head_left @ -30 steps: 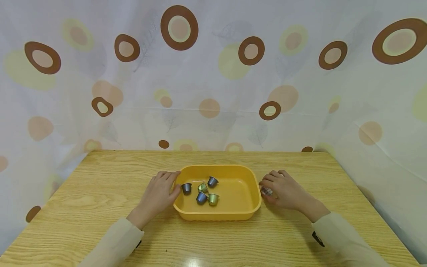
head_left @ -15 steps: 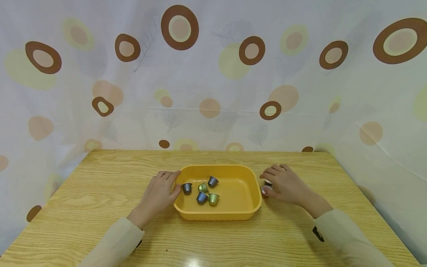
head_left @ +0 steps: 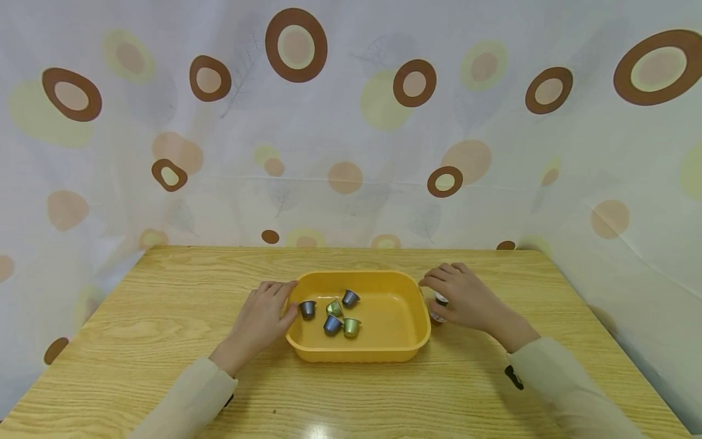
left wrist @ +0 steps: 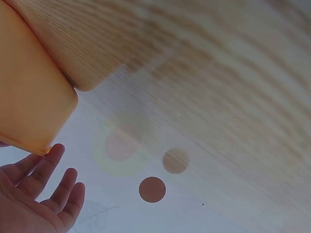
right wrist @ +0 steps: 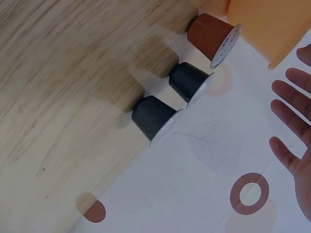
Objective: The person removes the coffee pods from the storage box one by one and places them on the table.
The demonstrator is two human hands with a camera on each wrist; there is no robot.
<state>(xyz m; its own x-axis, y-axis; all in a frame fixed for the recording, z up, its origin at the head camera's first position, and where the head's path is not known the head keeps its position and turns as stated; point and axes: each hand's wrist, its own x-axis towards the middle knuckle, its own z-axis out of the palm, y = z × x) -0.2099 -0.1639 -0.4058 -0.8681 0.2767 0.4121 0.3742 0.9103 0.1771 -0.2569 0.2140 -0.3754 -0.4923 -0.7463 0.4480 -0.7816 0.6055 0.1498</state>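
Pods (right wrist: 188, 81) stand just right of tub (head_left: 356, 356), five more pods (head_left: 332, 325) inside, right hand (head_left: 462, 300) near, spread and empty, left hand (head_left: 261, 315) resting on tub's rim; likely reach stage, next calls for pinching one.

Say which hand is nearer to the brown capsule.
The right hand: it is close by the brown capsule, on the same side of the tray; the left hand is at the tray's opposite end.

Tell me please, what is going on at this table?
A person's left hand touches the rim of a yellow tray with five capsules inside. The right hand, holding nothing, is by the tray's right end. Near that hand, one brown capsule and two black ones stand on the table.
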